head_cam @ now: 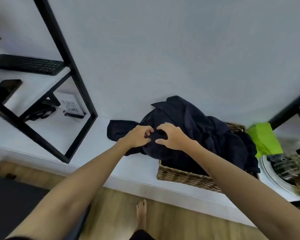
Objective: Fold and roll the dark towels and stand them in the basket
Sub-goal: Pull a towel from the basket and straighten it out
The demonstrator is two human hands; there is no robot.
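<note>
Left hand (138,136) pinches dark towels (194,129); right hand (170,136) rests on them, fingers spread and curled. Towels hide most of basket (184,177) on worktop (87,153).

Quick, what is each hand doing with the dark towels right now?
Left hand: fingers curled shut, pinching the dark towels.
Right hand: fingers spread and bent, pressing on the same pile; a firm grip cannot be told.
</note>
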